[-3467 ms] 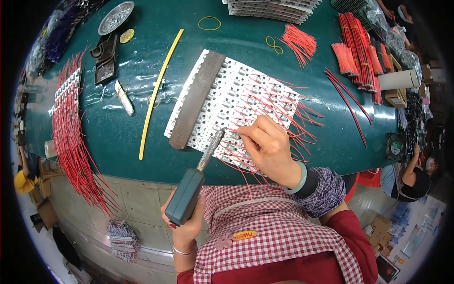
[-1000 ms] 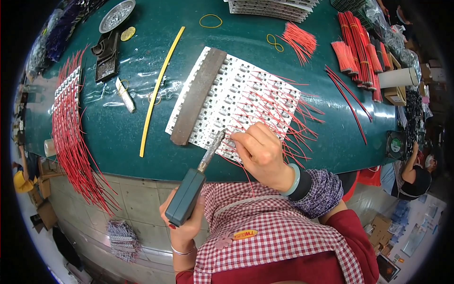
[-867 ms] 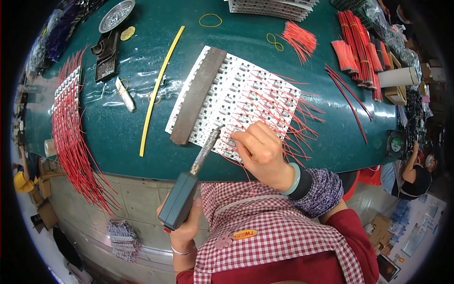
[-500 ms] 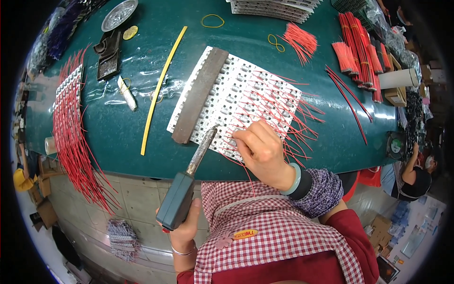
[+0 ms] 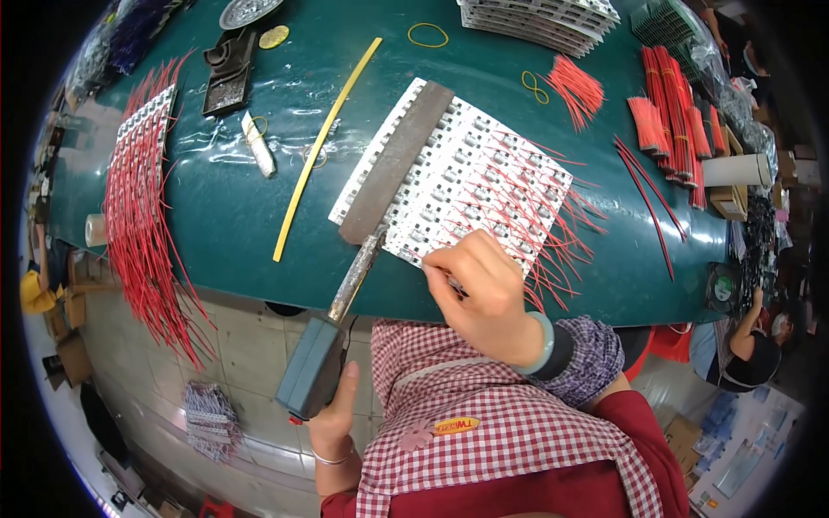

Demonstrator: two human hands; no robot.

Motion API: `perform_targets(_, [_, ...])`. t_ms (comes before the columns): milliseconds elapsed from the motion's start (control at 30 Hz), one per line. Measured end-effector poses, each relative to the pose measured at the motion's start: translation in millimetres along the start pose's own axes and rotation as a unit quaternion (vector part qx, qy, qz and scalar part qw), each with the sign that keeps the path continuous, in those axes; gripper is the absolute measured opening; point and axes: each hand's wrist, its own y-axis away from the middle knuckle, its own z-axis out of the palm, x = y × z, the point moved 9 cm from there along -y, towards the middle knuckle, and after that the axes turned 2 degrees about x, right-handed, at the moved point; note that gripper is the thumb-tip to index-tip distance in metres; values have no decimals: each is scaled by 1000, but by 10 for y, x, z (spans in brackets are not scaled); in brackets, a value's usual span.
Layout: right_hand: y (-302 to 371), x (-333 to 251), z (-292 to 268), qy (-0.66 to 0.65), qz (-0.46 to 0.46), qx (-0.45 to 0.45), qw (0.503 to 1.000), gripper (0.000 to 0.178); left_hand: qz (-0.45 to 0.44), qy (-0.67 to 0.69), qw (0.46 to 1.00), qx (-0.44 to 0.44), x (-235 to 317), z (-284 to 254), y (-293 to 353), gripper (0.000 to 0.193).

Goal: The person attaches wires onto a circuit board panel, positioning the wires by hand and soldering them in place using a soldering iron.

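Observation:
My left hand (image 5: pixel 332 414) grips a soldering gun (image 5: pixel 313 363) with a blue-grey housing and a long, worn metal barrel. Its tip meets the lower left part of a white circuit board panel (image 5: pixel 423 194), beside a brown flat bar (image 5: pixel 401 164) lying across the panel. My right hand (image 5: pixel 479 281) is closed in a pinch at the panel's near edge, apparently on a thin red wire, mostly hidden by the fingers. Many red wires (image 5: pixel 527 203) stick out from the panel's right half in rows.
A wired panel (image 5: pixel 142 207) hangs over the table's left edge. A yellow strip (image 5: pixel 328 147), a black tray (image 5: pixel 230 78) and a white stick (image 5: pixel 259 147) lie left of the work. Red wire bundles (image 5: pixel 673 112) and stacked panels (image 5: pixel 540 22) are at the back right. A person (image 5: pixel 764 345) is at far right.
The view has shifted, so the table's things appear farther right. The soldering tip has moved left across the panel, close to the bar. My right hand has moved down to the panel's near edge.

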Motion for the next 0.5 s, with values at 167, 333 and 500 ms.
perform_targets(167, [88, 100, 205, 9, 15, -5, 1000, 17, -8, 14, 1000, -4, -54, -39, 59, 45])
perform_targets(333, [103, 7, 239, 30, -12, -7, 999, 19, -26, 0, 1000, -11, -138, -73, 100, 45])
perform_targets(500, [114, -59, 361, 51, -42, 0, 998, 21, 38, -24, 999, -17, -68, -79, 95, 43])
